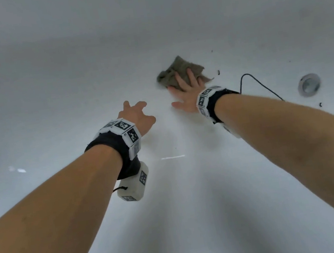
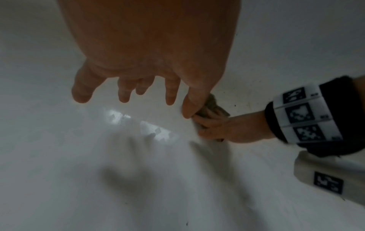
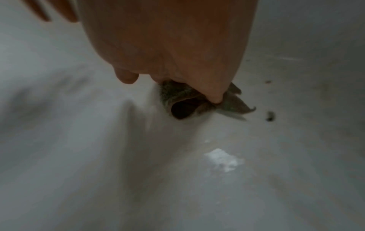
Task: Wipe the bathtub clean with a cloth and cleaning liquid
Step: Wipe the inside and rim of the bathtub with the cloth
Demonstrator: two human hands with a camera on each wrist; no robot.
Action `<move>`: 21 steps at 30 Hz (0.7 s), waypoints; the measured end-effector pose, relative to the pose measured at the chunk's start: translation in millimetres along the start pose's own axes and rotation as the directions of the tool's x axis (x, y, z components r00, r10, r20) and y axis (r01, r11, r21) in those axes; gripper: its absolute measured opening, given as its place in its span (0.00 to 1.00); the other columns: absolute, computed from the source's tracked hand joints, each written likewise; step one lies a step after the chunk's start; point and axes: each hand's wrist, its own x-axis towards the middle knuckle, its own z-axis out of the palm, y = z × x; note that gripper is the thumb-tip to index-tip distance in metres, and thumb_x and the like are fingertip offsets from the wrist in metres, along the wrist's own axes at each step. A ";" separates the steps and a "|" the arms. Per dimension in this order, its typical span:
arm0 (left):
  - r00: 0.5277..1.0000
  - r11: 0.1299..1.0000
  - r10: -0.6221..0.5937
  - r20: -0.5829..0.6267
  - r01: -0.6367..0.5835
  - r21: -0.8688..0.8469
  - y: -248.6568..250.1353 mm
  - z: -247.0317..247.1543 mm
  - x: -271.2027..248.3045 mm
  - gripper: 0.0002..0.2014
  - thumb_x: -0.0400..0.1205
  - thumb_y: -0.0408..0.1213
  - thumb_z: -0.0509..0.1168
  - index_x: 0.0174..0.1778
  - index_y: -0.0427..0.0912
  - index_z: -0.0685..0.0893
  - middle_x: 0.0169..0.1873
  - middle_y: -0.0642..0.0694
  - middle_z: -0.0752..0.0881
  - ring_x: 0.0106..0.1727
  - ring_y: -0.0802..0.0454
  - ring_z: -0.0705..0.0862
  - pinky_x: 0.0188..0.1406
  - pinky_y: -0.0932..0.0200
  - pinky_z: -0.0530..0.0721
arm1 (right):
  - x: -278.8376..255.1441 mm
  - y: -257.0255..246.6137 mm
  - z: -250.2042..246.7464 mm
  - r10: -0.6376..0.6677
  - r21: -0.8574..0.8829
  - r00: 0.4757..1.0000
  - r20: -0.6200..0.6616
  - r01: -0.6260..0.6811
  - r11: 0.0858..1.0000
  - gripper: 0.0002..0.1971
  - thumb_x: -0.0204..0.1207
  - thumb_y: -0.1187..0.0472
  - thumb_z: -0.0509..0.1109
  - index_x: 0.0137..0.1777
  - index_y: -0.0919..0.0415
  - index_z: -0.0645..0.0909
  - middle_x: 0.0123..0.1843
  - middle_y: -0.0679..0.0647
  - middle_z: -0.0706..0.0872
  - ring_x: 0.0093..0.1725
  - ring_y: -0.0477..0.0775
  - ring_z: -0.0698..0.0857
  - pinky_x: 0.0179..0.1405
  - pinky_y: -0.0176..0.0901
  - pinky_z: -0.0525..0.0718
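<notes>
A crumpled grey-brown cloth (image 1: 183, 67) lies on the floor of the white bathtub (image 1: 86, 58), right of centre. My right hand (image 1: 186, 93) lies flat on the cloth's near part, fingers straight and pressing, thumb spread off to the left. In the right wrist view the cloth (image 3: 177, 96) is bunched and rolled under the right hand (image 3: 177, 54). My left hand (image 1: 136, 113) hovers just left of it, holding nothing. In the left wrist view its fingers (image 2: 128, 87) are spread above the tub floor, beside the right hand (image 2: 223, 126) and the cloth (image 2: 214, 103).
A chrome drain (image 1: 309, 84) sits at the right of the tub floor. A thin black cable (image 1: 256, 80) loops from my right wrist towards it. Small dark specks of dirt (image 1: 218, 72) lie right of the cloth, one showing as a speck (image 3: 270, 116).
</notes>
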 end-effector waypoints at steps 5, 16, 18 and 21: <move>0.999 1.000 -0.024 -0.026 0.024 -0.011 12.5 7.0 -0.7 0.28 0.82 0.44 0.61 0.81 0.55 0.65 0.82 0.43 0.55 0.73 0.38 0.73 0.64 0.51 0.74 | -4.7 -14.5 23.6 -0.178 -0.103 0.983 0.044 0.182 0.978 0.32 0.83 0.37 0.47 0.85 0.39 0.43 0.86 0.47 0.30 0.83 0.66 0.30 0.82 0.70 0.38; 0.999 0.998 -0.040 0.027 0.038 0.056 52.1 25.6 17.2 0.28 0.84 0.45 0.59 0.82 0.56 0.62 0.85 0.47 0.46 0.79 0.39 0.65 0.70 0.51 0.70 | 2.6 105.2 -28.0 0.116 0.084 0.985 -0.129 -0.105 0.991 0.33 0.83 0.36 0.48 0.85 0.40 0.43 0.86 0.48 0.32 0.84 0.65 0.32 0.83 0.66 0.41; 0.998 0.998 -0.038 0.042 0.036 0.042 56.8 31.4 19.1 0.28 0.84 0.45 0.60 0.82 0.56 0.63 0.85 0.47 0.46 0.80 0.40 0.64 0.71 0.51 0.69 | -8.3 125.7 -18.2 0.152 0.108 0.981 -0.118 -0.140 0.984 0.33 0.83 0.36 0.48 0.85 0.41 0.43 0.86 0.49 0.32 0.84 0.66 0.32 0.83 0.66 0.41; 0.998 0.999 -0.032 0.054 0.030 0.037 60.5 40.0 17.4 0.28 0.84 0.45 0.60 0.82 0.56 0.63 0.85 0.47 0.48 0.80 0.40 0.64 0.72 0.51 0.68 | -32.9 137.3 14.3 0.147 0.104 0.985 -0.093 -0.138 0.985 0.36 0.82 0.34 0.48 0.86 0.43 0.42 0.86 0.50 0.31 0.84 0.67 0.31 0.83 0.65 0.41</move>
